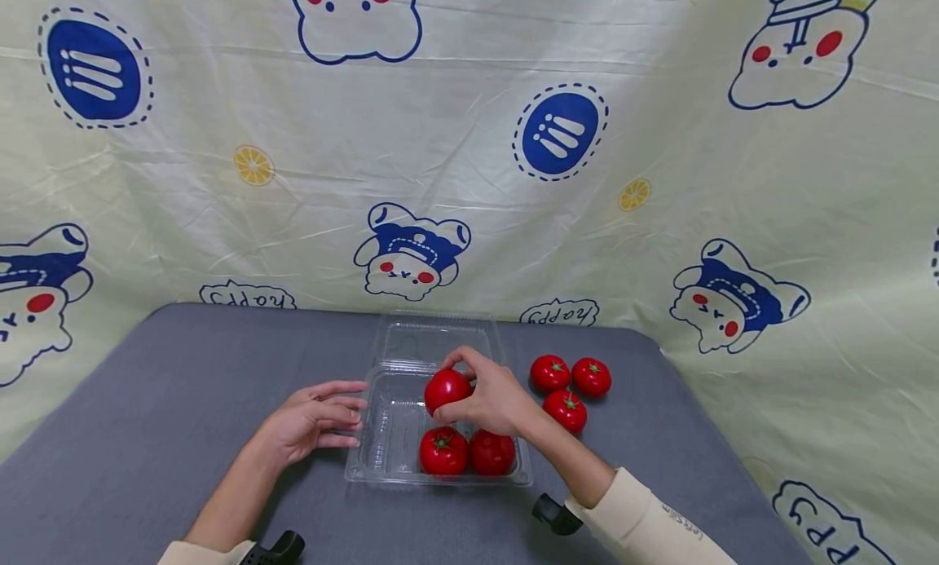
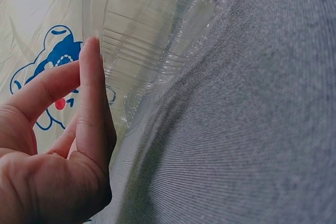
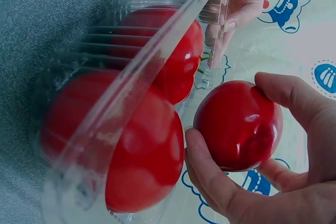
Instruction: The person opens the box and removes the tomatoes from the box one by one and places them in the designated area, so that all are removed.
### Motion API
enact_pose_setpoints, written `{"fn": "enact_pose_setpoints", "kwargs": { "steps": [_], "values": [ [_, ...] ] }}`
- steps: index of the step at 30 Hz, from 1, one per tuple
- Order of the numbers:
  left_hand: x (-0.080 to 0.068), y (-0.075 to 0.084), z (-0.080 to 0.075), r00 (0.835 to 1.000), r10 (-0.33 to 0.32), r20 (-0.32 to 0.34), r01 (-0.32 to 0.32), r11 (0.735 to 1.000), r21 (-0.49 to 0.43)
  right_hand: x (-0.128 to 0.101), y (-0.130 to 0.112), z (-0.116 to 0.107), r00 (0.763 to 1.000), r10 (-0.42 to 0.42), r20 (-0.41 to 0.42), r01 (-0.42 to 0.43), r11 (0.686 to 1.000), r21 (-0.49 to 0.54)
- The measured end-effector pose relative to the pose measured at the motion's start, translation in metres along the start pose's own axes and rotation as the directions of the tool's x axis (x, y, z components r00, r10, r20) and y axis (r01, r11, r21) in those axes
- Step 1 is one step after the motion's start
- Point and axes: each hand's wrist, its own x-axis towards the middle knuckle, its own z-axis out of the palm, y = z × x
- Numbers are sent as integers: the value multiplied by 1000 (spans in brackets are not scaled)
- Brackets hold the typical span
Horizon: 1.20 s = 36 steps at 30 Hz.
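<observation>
Between its thumb and fingers, my right hand (image 1: 493,394) grips a red tomato (image 1: 446,391) over the clear plastic clamshell container (image 1: 392,434). In the right wrist view the held tomato (image 3: 236,127) shows smooth and glossy above the container's rim. Two tomatoes sit side by side at the near right of the container, one with its green stem up (image 1: 443,451) and the other (image 1: 492,452) beside it. My left hand (image 1: 311,422) stays at the container's left side, fingers straight, fingertips right at its rim; the left wrist view shows a fingertip against the clear wall (image 2: 94,19).
Three more tomatoes (image 1: 565,410) stand grouped on the grey cloth-covered table (image 1: 220,377), to the right of the container. The clear lid (image 1: 440,337) lies opened away from me at the back. A printed curtain (image 1: 469,141) hangs behind the table.
</observation>
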Motion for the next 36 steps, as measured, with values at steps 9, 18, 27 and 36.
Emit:
{"fn": "enact_pose_setpoints", "kwargs": {
  "steps": [9,18,27,36],
  "values": [
    [0,1,-1,1000,-4,-19,4,1000,2,-1,2,0,999,-44,14,43,999,10],
    [1,0,-2,1000,0,-17,0,1000,0,0,4,1,999,-31,9,31,999,32],
    [1,-1,-2,1000,6,-9,-6,1000,3,1,6,3,1000,-9,23,7,996,89],
    [0,0,1,1000,-2,-22,2,1000,1,1,5,4,1000,-12,18,10,992,125]
  ]
}}
